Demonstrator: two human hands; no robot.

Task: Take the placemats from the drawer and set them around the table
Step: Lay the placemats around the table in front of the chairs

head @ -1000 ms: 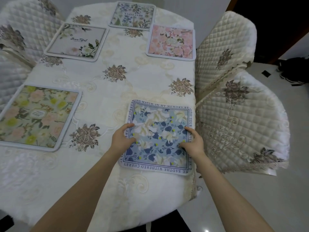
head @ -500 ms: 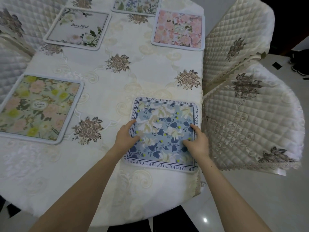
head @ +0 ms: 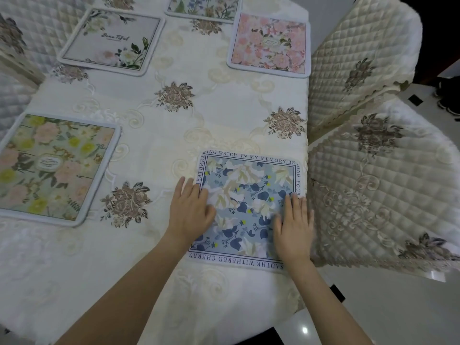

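A blue floral placemat (head: pixel 246 192) with a text border lies flat near the table's right edge. My left hand (head: pixel 190 207) rests flat on its left edge, fingers spread. My right hand (head: pixel 293 227) lies flat on its right part, fingers apart. Neither hand grips anything. Other placemats lie around the table: a green and pink one (head: pixel 49 168) at the left, a grey one with white flowers (head: pixel 112 41) at the far left, a pink one (head: pixel 270 44) at the far right, and a pale one (head: pixel 204 7) cut off by the top edge.
The table (head: pixel 174 125) wears a cream embroidered cloth. Quilted cream chairs stand close on the right: one near (head: pixel 378 185), one farther back (head: pixel 361 53). More quilted chairs (head: pixel 22 46) line the left side. Grey tiled floor (head: pixel 398 310) shows at the lower right.
Both hands went from curled on the blue placemat's edges to lying flat with fingers spread. The view has tilted down and moved closer to the table.
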